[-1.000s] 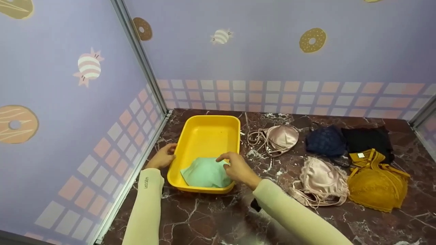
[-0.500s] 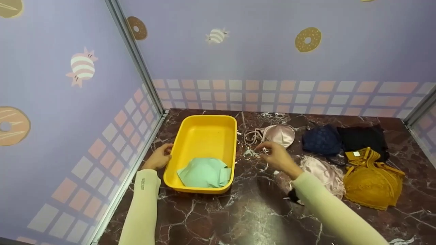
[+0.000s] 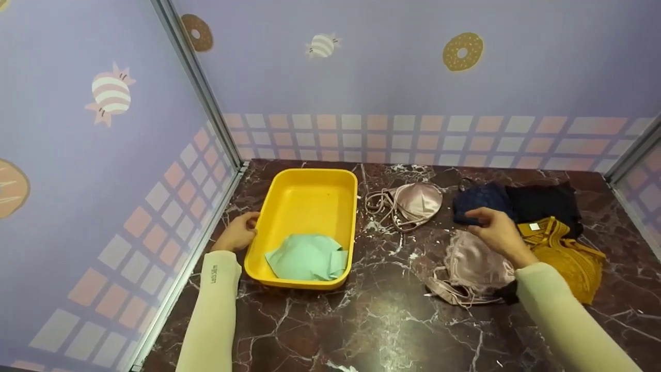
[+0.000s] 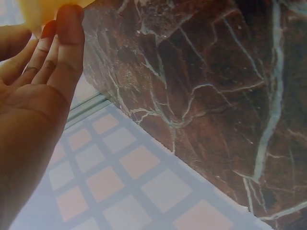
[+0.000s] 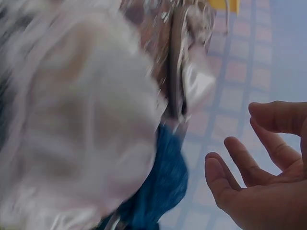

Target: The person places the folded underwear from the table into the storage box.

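Observation:
In the head view, my left hand (image 3: 237, 233) holds the left rim of a yellow tray (image 3: 353, 206). The left wrist view shows its fingertips against the tray's wall (image 4: 36, 12). A folded mint-green cloth piece (image 3: 307, 257) lies inside the tray's near end. My right hand (image 3: 498, 232) hovers over a pink satin bra with lace edging (image 3: 477, 261), partly covering it; its fingers are spread with nothing between them. The right wrist view shows that hand (image 5: 268, 167) beside the blurred pink bra (image 5: 91, 110), apart from it.
Right of the tray lies another pink satin bra (image 3: 421, 200) with tangled straps. Farther right are a navy lace bra (image 3: 480, 199), a black folded garment (image 3: 545, 204) and a mustard bra (image 3: 573, 263). Patterned walls (image 3: 382, 77) border the marble-look tabletop (image 3: 372, 320).
My right hand has moved from the mint-green cloth piece rightward, past the tray's rim, to above the lace-edged pink bra. My left hand has stayed at the tray.

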`<state>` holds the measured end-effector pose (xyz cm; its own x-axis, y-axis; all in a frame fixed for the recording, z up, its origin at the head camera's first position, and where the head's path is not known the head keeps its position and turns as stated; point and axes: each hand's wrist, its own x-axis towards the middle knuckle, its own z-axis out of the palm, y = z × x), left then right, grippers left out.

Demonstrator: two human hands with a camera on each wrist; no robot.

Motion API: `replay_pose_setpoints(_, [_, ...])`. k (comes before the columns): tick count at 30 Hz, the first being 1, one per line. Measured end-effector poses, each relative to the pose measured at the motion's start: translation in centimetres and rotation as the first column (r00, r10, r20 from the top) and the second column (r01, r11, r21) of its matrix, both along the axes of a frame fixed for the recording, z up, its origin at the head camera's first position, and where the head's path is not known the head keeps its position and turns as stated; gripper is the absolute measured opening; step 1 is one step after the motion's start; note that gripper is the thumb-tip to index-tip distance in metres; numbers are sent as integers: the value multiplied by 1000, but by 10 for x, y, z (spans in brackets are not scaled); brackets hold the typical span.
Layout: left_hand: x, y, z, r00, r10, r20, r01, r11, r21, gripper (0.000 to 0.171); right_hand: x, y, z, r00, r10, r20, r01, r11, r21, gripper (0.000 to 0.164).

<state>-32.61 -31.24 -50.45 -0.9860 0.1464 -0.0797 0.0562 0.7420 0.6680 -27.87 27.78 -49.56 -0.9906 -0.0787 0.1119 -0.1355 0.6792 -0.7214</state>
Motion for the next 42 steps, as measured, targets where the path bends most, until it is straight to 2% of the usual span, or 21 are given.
replay_pose_setpoints(4, [1, 2, 2, 1000, -8, -3, 8, 1000, 12, 50, 5, 21, -5, 999, 12, 38, -13, 1000, 15, 37])
replay_pose_setpoints(9, [0, 5, 3, 999, -30, -13, 31, 999, 28, 49, 9, 41, -15, 990, 31, 136, -29, 999, -15, 41])
replay_pose_setpoints(11, [-1, 5, 2, 999, -31, -9, 32, 999, 40, 50, 10, 46, -20, 981, 53, 184, -47, 998, -37, 46])
replay_pose_setpoints(17, [-4, 4, -4, 1000, 1, 19, -3, 995, 99, 52, 9, 48, -39, 958, 136, 251, -122, 990, -70, 65])
replay_pose_setpoints(21, [-5, 3, -6, 999, 37, 20, -38, 995, 95, 48, 9, 42, -49, 959, 179, 222, -163, 983, -90, 64])
replay_pose_setpoints(25, [-6, 6, -5, 999, 41, 7, -41, 996, 78, 47, 12, 37, -51, 966, 191, 171, -180, 980, -79, 57])
replay_pose_setpoints(31, [-7, 10, -4, 999, 34, -10, -33, 997, 69, 48, 17, 34, -53, 950, 200, 240, -161, 972, -172, 53])
replay_pose_setpoints(34, [-8, 12, -5, 1000, 24, 3, -24, 996, 81, 49, 18, 34, -54, 952, 204, 230, -161, 968, -192, 51])
replay_pose_setpoints(40, [-8, 13, -4, 1000, 6, -13, -5, 997, 81, 49, 21, 32, -55, 958, 150, 246, -108, 978, -176, 50])
replay_pose_setpoints(42, [-7, 14, -4, 1000, 3, -22, -1, 997, 71, 48, 23, 30, -55, 964, 117, 241, -87, 988, -131, 48])
